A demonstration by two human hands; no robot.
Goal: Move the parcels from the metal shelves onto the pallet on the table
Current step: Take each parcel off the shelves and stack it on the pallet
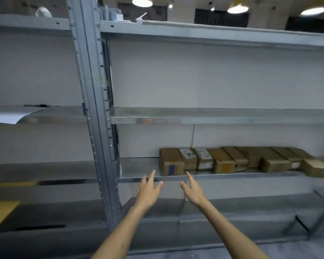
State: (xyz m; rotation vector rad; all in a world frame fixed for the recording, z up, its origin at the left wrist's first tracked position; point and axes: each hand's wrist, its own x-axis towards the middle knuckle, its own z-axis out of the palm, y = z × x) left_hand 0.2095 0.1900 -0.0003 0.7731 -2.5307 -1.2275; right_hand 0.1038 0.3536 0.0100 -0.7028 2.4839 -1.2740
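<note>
Both the left hand [148, 191] and right hand [194, 191], fingers spread and empty, reach toward the leftmost cardboard parcel [170, 161] just beyond them, seemingly to grasp its sides next.

Brown parcels [232, 159] (grey shelves [195, 116]).

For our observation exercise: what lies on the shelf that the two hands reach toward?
A row of brown cardboard parcels lies side by side on the shelf, a few bearing white labels. Whatever stands behind the row is hidden by it.
</note>
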